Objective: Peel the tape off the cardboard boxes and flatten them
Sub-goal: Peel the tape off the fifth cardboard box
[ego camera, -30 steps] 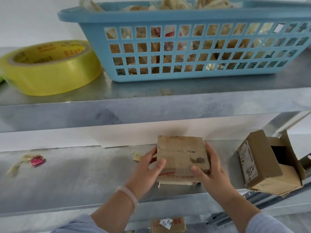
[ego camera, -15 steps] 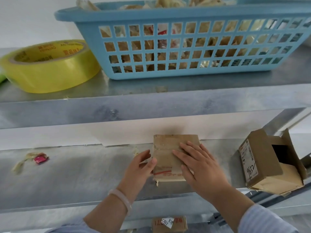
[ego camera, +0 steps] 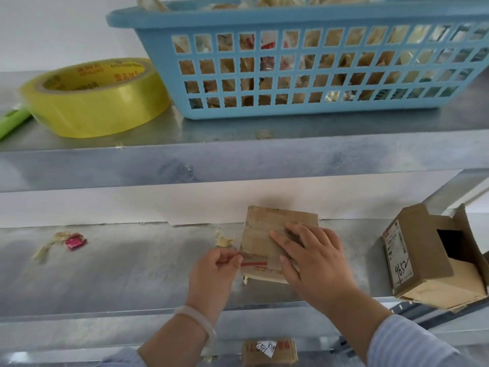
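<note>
A small flattened cardboard box (ego camera: 262, 234) with clear tape and a red stripe lies on the lower metal shelf (ego camera: 119, 274). My right hand (ego camera: 309, 252) presses flat on top of it, fingers spread. At the box's left edge my left hand (ego camera: 217, 266) has its fingers curled and pinches the end of a tape strip. An opened cardboard box (ego camera: 428, 255) with a white label stands tilted at the right end of the shelf.
On the upper shelf stand a yellow tape roll (ego camera: 98, 99), a green tool handle (ego camera: 13, 121) and a blue basket (ego camera: 304, 59) full of scraps. Tape scraps (ego camera: 63, 243) lie on the lower shelf at left. Another box (ego camera: 268, 352) sits below.
The box went from held in both hands to lying flat on the shelf. My right hand moved on top of it; my left hand closed on the tape at its left edge.
</note>
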{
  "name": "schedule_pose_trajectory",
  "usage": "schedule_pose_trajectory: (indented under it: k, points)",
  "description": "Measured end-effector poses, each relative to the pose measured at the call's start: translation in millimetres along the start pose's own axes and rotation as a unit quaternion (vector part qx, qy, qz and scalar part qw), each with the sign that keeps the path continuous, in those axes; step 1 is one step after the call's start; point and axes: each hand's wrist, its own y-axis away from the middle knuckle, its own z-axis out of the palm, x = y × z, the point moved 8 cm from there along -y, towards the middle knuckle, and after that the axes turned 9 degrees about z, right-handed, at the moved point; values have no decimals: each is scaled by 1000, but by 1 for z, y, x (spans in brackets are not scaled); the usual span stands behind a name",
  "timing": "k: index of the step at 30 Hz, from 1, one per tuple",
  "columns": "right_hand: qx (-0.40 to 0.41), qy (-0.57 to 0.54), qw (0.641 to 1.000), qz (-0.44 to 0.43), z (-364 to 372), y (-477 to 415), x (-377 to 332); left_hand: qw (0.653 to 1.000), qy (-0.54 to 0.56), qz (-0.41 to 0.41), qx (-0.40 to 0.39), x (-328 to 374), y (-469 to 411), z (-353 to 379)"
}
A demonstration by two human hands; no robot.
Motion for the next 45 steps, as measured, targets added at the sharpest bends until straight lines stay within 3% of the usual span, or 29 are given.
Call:
schedule_pose_trajectory:
  k: [3,8,12,18,23,30,35,42,45]
  points:
    - [7,-5,1000,1,2,2,1,999,5,-1,-37,0,-1,3]
    - [11,-7,1000,2,4,3,2,984,128,-53,-112,3,3,15]
    - [23,-20,1000,-1,2,3,1,977,190,-42,-92,13,-1,12]
    - [45,-62,997,-11,-3,7,-3,984,178,30,-4,19,-8,0]
    - [33,-70,997,-7,-1,14,-2,993,30,112,9,34,-21,-13]
    - [36,-81,996,-7,0,15,0,968,-108,225,-13,58,-20,-16]
    - [35,-82,996,-8,0,14,1,971,-77,227,-12,63,-21,-19]
    - [12,-89,996,15,6,14,6,904,-207,363,-89,78,-8,-10]
    - [4,-82,997,6,6,16,8,915,-163,346,-130,73,-3,-10]
